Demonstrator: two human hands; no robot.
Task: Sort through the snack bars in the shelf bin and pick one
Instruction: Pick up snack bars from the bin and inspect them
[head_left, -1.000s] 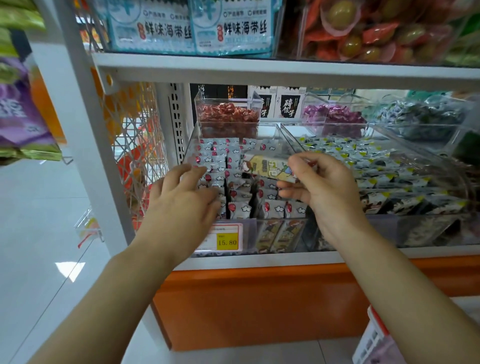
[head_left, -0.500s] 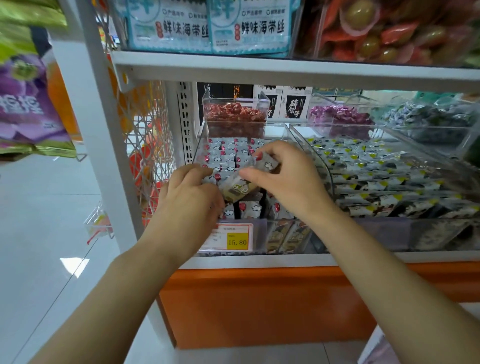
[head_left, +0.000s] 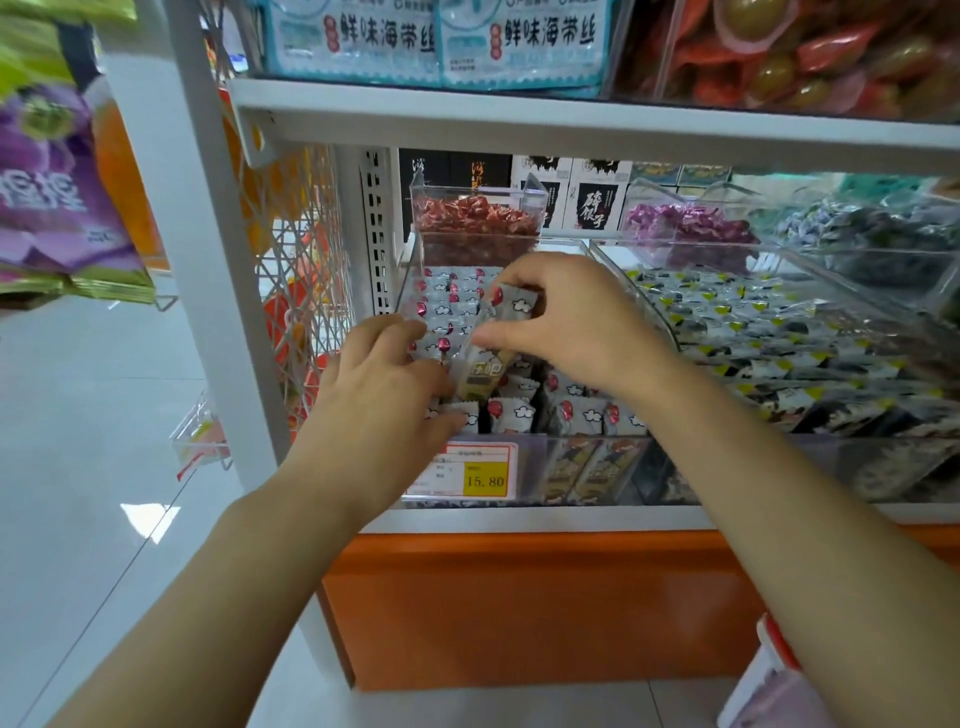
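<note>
Mid-sort, a bar (head_left: 480, 371) is pinched by the right hand (head_left: 576, 327) over the bin (head_left: 535, 441), the left hand (head_left: 384, 395) seemingly laid open on others; lifting clear is needed next.

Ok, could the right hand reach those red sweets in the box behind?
Probably yes: the red sweets sit in a seemingly open-topped box just behind the right hand, with nothing between. But that hand is pinching a snack bar.

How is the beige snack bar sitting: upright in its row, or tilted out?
Tilted out: right hand pinches the bar above the rows.
</note>
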